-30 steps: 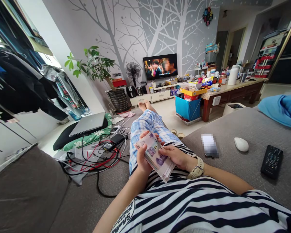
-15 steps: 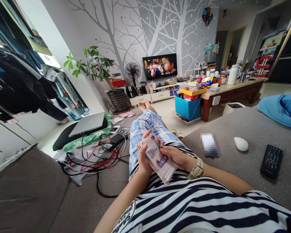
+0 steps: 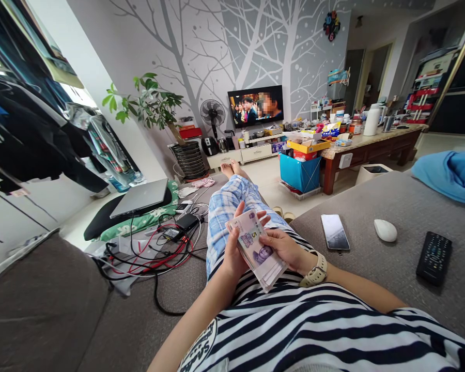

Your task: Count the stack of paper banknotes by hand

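Grey sofa (image 3: 383, 201) carries a phone (image 3: 335, 231) at three o'clock from the banknote stack (image 3: 256, 247). Left hand (image 3: 234, 257) and right hand (image 3: 285, 249) both grip that stack.

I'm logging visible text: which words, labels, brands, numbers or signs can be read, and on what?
"5": top purple-and-white paper banknote.
"6": round multicoloured wall clock.
Too small, blurred or cut off: other clock numerals, black rectangular remote, blue-and-yellow packet, round white shirt patch.
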Demonstrator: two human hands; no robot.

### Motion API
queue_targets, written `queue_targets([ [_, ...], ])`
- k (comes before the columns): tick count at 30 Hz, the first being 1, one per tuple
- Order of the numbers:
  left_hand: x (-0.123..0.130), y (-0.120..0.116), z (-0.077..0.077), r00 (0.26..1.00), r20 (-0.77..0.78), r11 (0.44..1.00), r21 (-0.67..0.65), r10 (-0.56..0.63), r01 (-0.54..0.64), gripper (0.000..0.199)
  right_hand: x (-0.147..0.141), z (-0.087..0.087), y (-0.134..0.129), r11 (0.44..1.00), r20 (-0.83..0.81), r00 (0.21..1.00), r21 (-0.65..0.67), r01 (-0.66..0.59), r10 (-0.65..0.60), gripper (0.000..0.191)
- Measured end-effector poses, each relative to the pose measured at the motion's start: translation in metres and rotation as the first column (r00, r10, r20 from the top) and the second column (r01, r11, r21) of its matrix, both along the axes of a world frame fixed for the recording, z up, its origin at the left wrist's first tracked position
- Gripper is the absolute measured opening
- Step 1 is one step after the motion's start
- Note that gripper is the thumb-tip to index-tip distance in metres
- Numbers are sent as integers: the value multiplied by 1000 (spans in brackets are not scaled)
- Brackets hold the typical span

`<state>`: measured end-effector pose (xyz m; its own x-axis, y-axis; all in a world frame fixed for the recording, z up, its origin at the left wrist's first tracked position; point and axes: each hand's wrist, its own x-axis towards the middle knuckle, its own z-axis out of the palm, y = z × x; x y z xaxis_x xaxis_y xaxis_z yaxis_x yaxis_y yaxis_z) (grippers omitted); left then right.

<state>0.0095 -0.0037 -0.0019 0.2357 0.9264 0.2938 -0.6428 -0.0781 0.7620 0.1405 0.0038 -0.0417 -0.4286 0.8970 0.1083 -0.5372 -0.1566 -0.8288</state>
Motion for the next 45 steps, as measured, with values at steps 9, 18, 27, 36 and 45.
queue_targets([
  [9, -12, -9, 55, 866, -494, 986, -92, 75, -138, 46, 34, 11, -7, 692, 104, 719, 393, 605, -687, 36],
  [18, 13, -21, 25, 961, -208, 917, -389, -183, 90, 40, 34, 23, -23, 475, 156, 602, 775, 416, -783, 26],
  [27, 14, -16, 4, 939, -341, 971, -235, -36, -48, 35, 32, 18, -19, 487, 135, 593, 726, 487, -794, 19],
  [36, 19, -18, -2, 901, -434, 992, -116, -11, -44, 47, 26, 21, -13, 665, 87, 717, 462, 586, -692, 38],
  [45, 20, -19, 2, 920, -387, 991, -131, -64, 14, 41, 22, 20, -13, 692, -8, 739, 346, 634, -674, 34],
])
